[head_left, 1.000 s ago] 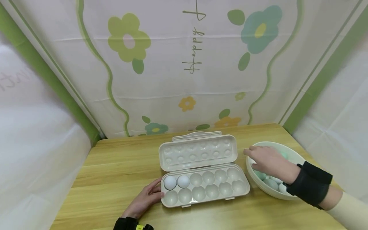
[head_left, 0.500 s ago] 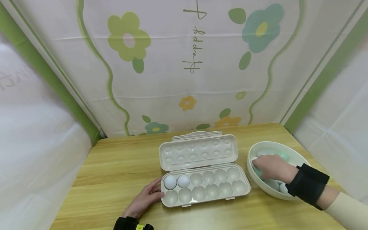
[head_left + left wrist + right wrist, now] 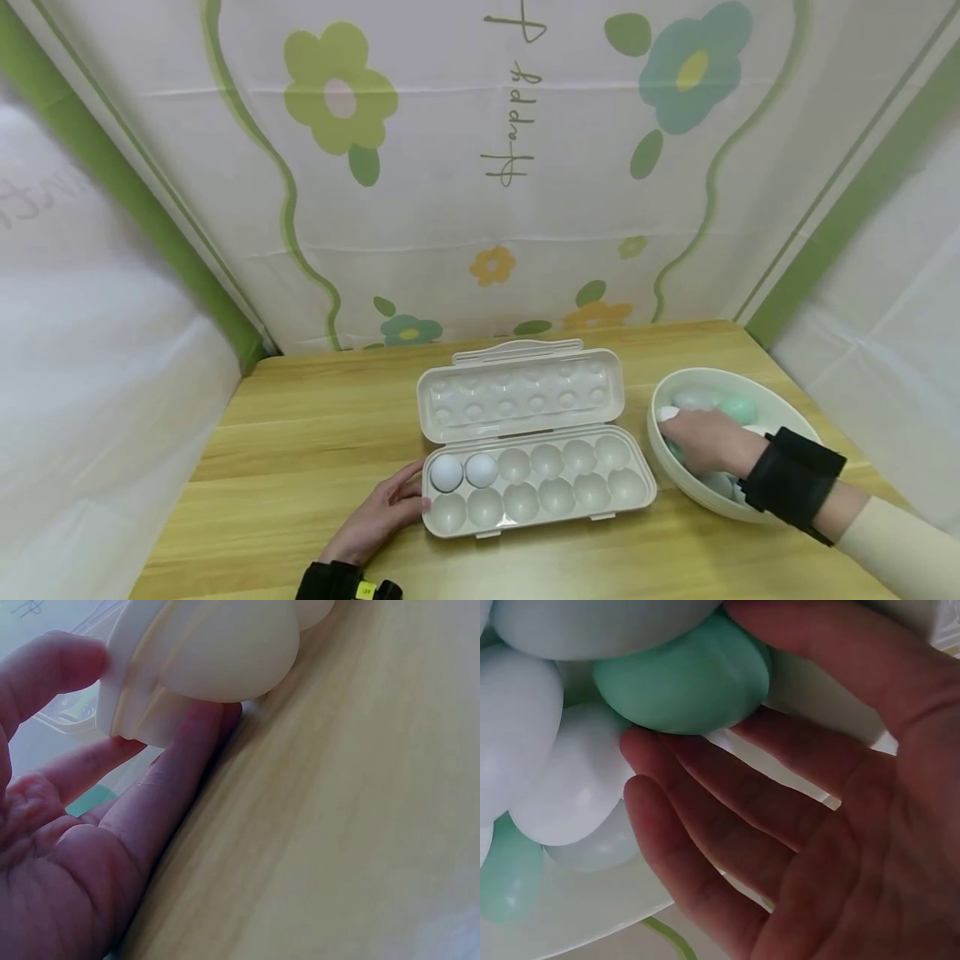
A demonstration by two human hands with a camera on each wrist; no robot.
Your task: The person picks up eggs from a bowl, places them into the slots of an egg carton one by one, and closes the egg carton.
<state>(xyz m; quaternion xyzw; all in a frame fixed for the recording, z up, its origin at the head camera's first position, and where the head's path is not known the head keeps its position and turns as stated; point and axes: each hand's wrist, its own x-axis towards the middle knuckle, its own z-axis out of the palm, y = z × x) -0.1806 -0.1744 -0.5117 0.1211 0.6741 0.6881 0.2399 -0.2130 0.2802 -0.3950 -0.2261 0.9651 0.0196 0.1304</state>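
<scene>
Since the earliest frame, the right hand [image 3: 701, 437] has sunk from over the left rim of the bowl [image 3: 787, 417] to down among its eggs; the left hand [image 3: 378, 512] and the egg carton [image 3: 557, 496] sit as they did.

Farthest left, that left hand grips the carton's left end on the table [image 3: 300, 433], thumb on the rim and fingers tucked underneath. A light, steady hold there should stop the carton sliding. The carton's long axis runs left to right, its right end angled slightly away from the person, and its lid [image 3: 521, 396] is laid back on the far side. One white egg [image 3: 446, 472] sits in the leftmost far cup, another white egg [image 3: 481, 471] just beside it; both look round from above, so their long axes probably stand upright.

At the right, in the bowl, a green egg [image 3: 686, 682] lies between the right hand's thumb and fingers, which are partly spread; whether they have hold of it I cannot tell. Its long axis runs crosswise in the right wrist view; which end is blunter is unclear. A pale egg [image 3: 607, 626] crowds it, so a slow lift, pinched at the waist, seems safest.
</scene>
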